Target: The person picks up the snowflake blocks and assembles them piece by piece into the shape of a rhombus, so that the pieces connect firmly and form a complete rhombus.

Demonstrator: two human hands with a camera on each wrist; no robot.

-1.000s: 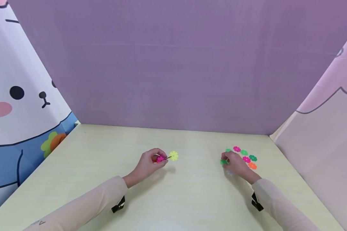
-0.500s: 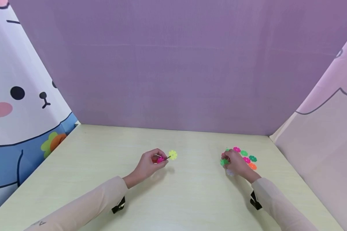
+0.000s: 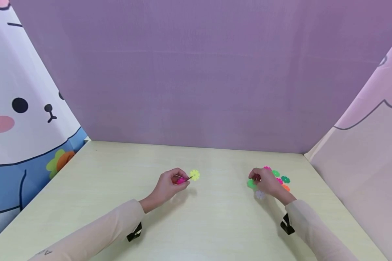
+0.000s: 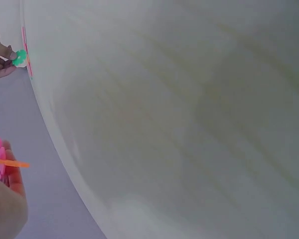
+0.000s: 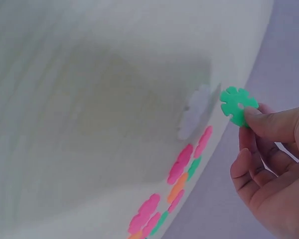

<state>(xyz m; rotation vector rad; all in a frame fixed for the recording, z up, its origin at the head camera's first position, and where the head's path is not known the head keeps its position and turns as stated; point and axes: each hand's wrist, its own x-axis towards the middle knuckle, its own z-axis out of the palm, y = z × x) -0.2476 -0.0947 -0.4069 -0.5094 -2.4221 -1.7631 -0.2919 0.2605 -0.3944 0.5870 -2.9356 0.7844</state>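
Observation:
My left hand (image 3: 166, 185) grips a small cluster of joined plastic snowflake discs over the middle of the table. A pink disc (image 3: 181, 180) shows between its fingers, and a yellow disc (image 3: 194, 175) sticks out past the fingertips. In the left wrist view, an orange disc (image 4: 12, 163) seen edge-on crosses the pink one. On the right, thumb and finger of my right hand (image 3: 267, 182) pinch a green snowflake disc (image 5: 233, 107) by its edge, held above the table. Below that hand lies a whitish translucent disc (image 3: 259, 195).
Loose discs lie beside and partly behind my right hand: a light green disc (image 3: 276, 173), a dark green disc (image 3: 285, 179), an orange disc (image 3: 286, 187) and pink ones. A purple panel (image 3: 196, 79) stands at the back of the pale table (image 3: 199, 232); printed cloths hang at both sides.
My right hand has shifted slightly left, and the green disc now shows larger at its fingertips. More of the translucent disc is uncovered. The left hand has barely moved.

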